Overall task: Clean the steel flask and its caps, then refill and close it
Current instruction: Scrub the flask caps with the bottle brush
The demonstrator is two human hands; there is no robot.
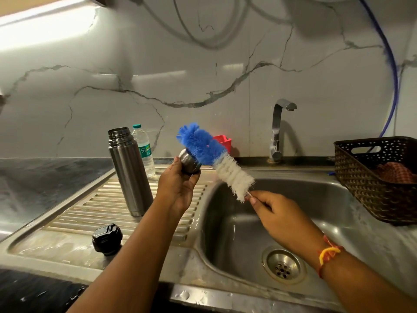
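Likely cap-scrubbing: above the sink point(320, 199), left hand point(178, 185) grips the cap point(189, 163), right hand point(278, 213) pinches the brush point(214, 154) stem. Next: work bristles into the cap.

Blue-and-white brush point(214, 158), black cap point(107, 237), dark brown woven-pattern basket point(365, 177).

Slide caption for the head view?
At sink: left hand holds steel cap, right hand pinches bottle brush; open flask stands on drainboard.

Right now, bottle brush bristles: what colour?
Blue along the tip half, white toward the handle on the bottle brush; clearest in the head view.
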